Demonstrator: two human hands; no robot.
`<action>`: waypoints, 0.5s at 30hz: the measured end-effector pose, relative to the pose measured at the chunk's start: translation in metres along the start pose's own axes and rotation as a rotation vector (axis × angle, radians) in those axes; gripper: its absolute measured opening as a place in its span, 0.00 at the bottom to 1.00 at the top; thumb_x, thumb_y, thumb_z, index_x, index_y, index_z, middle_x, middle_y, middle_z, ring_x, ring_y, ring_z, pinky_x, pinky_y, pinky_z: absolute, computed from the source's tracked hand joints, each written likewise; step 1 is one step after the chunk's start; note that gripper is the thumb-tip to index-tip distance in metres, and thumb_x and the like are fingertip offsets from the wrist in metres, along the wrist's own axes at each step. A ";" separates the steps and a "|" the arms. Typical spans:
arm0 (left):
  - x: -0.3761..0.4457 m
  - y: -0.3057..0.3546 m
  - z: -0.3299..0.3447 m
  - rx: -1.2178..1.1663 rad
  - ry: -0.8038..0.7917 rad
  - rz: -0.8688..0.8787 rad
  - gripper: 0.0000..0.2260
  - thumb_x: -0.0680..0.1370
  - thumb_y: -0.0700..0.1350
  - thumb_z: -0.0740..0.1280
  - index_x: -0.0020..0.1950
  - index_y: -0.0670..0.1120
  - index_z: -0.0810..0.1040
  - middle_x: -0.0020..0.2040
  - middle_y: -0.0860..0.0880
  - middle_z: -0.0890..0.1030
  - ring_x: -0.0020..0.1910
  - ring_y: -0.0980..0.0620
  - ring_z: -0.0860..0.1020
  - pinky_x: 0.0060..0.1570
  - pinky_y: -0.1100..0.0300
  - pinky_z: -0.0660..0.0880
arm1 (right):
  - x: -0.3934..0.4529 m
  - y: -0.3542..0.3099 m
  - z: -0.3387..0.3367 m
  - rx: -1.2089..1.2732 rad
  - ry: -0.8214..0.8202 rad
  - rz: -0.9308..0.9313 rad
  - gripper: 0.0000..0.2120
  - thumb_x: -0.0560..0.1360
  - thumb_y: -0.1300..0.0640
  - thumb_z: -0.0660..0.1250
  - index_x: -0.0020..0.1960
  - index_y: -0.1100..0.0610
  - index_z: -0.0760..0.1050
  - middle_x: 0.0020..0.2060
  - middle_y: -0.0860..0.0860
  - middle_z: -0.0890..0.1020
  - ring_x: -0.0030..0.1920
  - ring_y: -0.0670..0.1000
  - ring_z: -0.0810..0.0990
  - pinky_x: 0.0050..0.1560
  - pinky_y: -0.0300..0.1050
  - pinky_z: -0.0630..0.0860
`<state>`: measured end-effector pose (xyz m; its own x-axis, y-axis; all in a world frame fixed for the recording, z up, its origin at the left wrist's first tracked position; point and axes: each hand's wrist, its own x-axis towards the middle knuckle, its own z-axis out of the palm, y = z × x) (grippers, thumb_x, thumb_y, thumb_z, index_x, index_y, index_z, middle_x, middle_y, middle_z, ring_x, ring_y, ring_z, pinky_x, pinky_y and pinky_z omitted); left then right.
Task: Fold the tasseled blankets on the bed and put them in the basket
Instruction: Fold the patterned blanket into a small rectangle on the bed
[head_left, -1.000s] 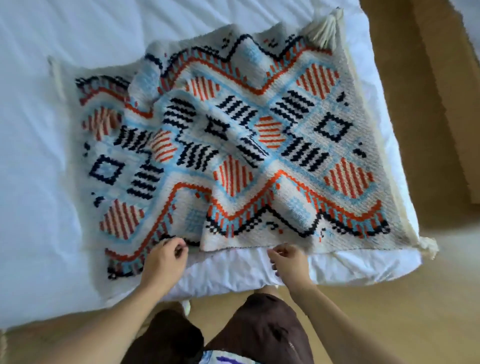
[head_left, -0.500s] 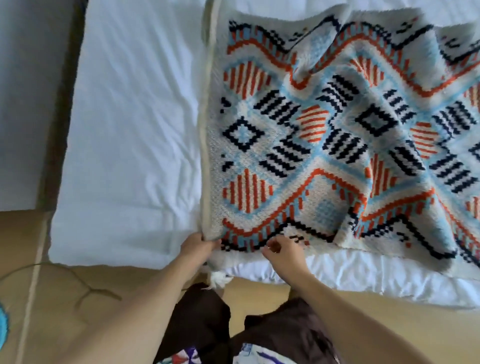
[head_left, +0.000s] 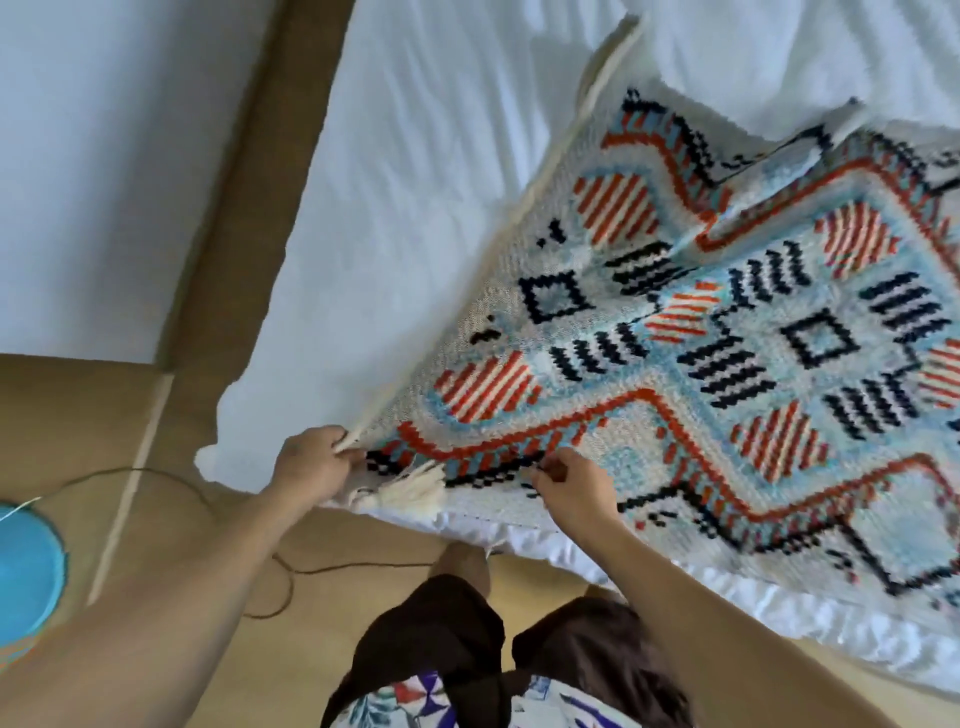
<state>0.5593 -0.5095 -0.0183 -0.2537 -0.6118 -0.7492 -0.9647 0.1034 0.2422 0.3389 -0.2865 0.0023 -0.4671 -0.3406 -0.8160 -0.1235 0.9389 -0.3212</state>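
A woven blanket (head_left: 701, 332) with orange, black and light-blue patterns lies spread on the white bed (head_left: 405, 218), reaching past the right edge of the view. My left hand (head_left: 311, 465) pinches its near-left corner, where a cream tassel (head_left: 410, 488) hangs over the bed's edge. My right hand (head_left: 569, 486) grips the blanket's near edge a little to the right of the tassel. The blanket's left border is lifted slightly along a cream trim. No basket is clearly in view.
A blue round object (head_left: 26, 571) sits on the wooden floor at the far left, with a dark cable (head_left: 249, 545) trailing beside it. A second white bed (head_left: 104, 156) lies to the left across a narrow floor gap. My legs stand against the bed's near edge.
My view has swung left along the bed. Both hands have slid left along the blanket's near edge to its left corner, and the corner tassel now lies between them.
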 end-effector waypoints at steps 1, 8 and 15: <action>0.004 0.006 0.002 0.048 -0.081 -0.008 0.17 0.76 0.47 0.73 0.32 0.51 0.69 0.32 0.50 0.74 0.33 0.51 0.73 0.30 0.58 0.63 | 0.003 -0.007 0.000 -0.012 0.000 -0.014 0.10 0.81 0.48 0.67 0.54 0.54 0.77 0.34 0.50 0.81 0.31 0.51 0.78 0.31 0.43 0.73; 0.059 0.106 -0.019 -0.083 -0.172 0.128 0.08 0.75 0.50 0.72 0.51 0.51 0.77 0.48 0.53 0.80 0.49 0.52 0.78 0.43 0.58 0.73 | 0.038 -0.061 -0.042 0.025 0.082 -0.100 0.08 0.80 0.50 0.68 0.56 0.53 0.77 0.40 0.47 0.82 0.39 0.51 0.83 0.41 0.50 0.82; 0.141 0.275 -0.047 -0.438 -0.142 0.269 0.15 0.78 0.57 0.69 0.60 0.51 0.75 0.48 0.56 0.77 0.47 0.56 0.77 0.52 0.55 0.76 | 0.117 -0.095 -0.127 -0.104 0.304 -0.209 0.19 0.82 0.47 0.64 0.71 0.50 0.73 0.64 0.50 0.77 0.63 0.52 0.75 0.62 0.50 0.77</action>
<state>0.2621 -0.6043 -0.0281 -0.5248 -0.4934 -0.6937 -0.7516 -0.1138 0.6497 0.1843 -0.4088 -0.0018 -0.6592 -0.5094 -0.5532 -0.3244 0.8563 -0.4020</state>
